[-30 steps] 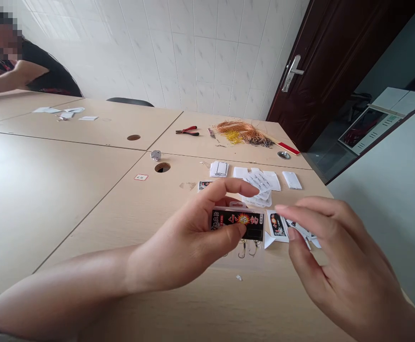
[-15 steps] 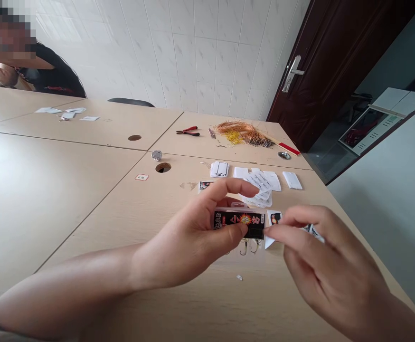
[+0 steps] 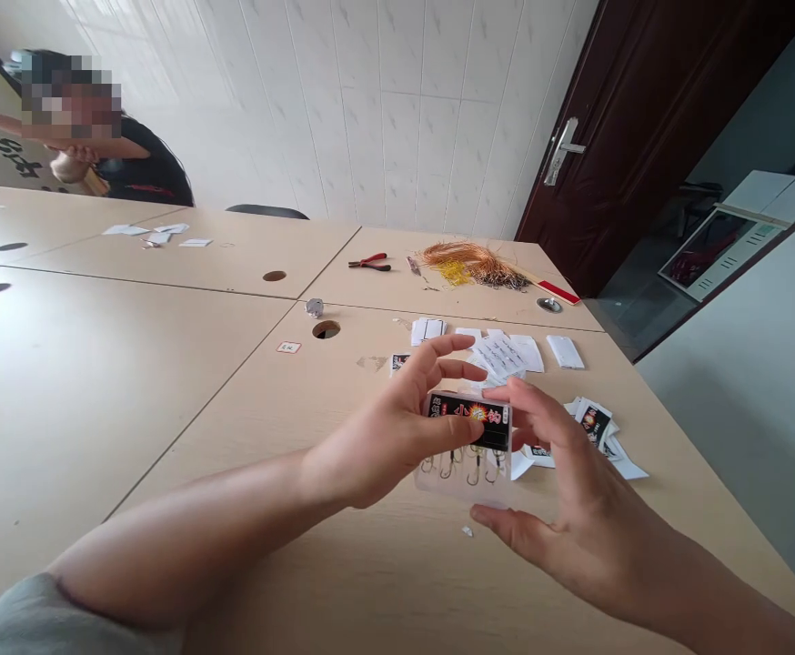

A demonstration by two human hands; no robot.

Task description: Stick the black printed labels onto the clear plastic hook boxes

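Observation:
My left hand (image 3: 397, 428) grips a clear plastic box of fish hooks (image 3: 462, 473), its thumb pressed on the black printed label (image 3: 497, 437) across the upper half. Several hooks show through the box below that label. My right hand (image 3: 568, 491) is spread around the box's right side, fingertips by the upper right corner and thumb by the lower edge. Whether those fingertips touch the box is hard to tell. Beyond my right hand lies a pile of black-and-white printed cards (image 3: 597, 423), partly covered by the fingers.
Stacks of white cards (image 3: 565, 352) and clear packets (image 3: 499, 355) lie behind my hands. Farther back are red-handled pliers (image 3: 370, 262) and a bundle of orange line (image 3: 466, 257). A crumpled foil piece (image 3: 314, 307) sits near a table hole (image 3: 327, 329). Another person (image 3: 142, 168) sits at far left.
My right hand has gone from pinched fingers at the label's right edge to spread around the box. The box stays in my left hand. The view has shifted slightly left.

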